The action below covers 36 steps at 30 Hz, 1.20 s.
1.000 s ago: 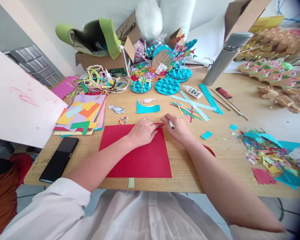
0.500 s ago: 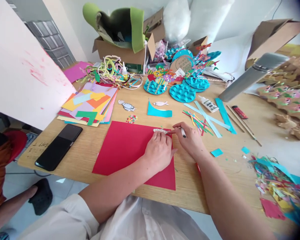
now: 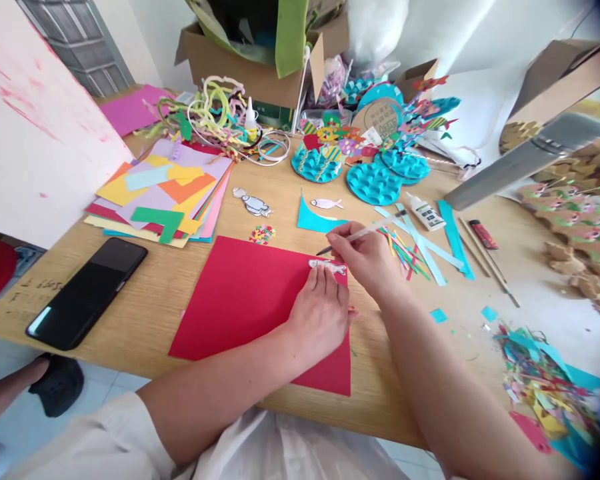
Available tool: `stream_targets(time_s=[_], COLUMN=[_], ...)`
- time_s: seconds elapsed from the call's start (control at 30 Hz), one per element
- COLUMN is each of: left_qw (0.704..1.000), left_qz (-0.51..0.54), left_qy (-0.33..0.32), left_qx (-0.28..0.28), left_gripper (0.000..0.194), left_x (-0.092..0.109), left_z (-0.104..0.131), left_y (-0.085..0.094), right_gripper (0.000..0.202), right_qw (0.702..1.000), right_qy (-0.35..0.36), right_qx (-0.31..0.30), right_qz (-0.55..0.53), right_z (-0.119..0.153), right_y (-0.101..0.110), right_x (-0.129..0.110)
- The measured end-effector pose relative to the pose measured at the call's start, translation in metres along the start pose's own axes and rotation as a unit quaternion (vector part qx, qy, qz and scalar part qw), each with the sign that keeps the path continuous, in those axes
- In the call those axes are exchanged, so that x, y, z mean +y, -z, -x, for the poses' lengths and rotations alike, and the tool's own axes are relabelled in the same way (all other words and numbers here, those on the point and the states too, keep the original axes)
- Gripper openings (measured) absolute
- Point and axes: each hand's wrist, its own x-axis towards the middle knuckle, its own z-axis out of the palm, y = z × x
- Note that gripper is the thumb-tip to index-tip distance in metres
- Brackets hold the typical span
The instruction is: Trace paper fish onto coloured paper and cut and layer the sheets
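A red sheet of paper lies on the wooden table in front of me. Near its top right corner is a white fish cutout with dark outlines. My left hand lies flat on the sheet, its fingertips pressing the lower edge of the fish. Between the thumb and fingers of my right hand is a slim pen with a pale barrel. Its dark tip points left, just above the fish. Behind the sheet are another fish cutout, a turquoise paper piece and a grey-blue cutout.
Left are a black phone and a stack of coloured paper. Right are thin paper strips, a glue bottle, a grey cylinder and a heap of scraps. Turquoise egg-tray crafts stand behind.
My right hand has moved the pen from the fish's tail end to above its upper edge, and the barrel now slants up to the right. The view has shifted slightly.
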Motion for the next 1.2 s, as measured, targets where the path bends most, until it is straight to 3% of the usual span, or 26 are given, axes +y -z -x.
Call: stream_targets(time_s=[0.33, 0.5, 1.2], left_qw=[0.999, 0.997, 0.998], left_qz=[0.034, 0.054, 0.049], left_qy=[0.014, 0.012, 0.015], left_qx=[-0.027, -0.055, -0.046], left_gripper=[0.058, 0.058, 0.055], left_x=[-0.002, -0.002, -0.002], left_z=[-0.001, -0.002, 0.002], left_y=[0.006, 0.009, 0.006], right_gripper=[0.028, 0.027, 0.023], right_qw=[0.996, 0.994, 0.985], right_qy=[0.048, 0.059, 0.082], right_qx=[-0.009, -0.010, 0.006], right_qz=[0.074, 0.093, 0.149], right_z=[-0.008, -0.006, -0.003], right_y=[-0.017, -0.020, -0.021], right_x=[0.030, 0.029, 0.022])
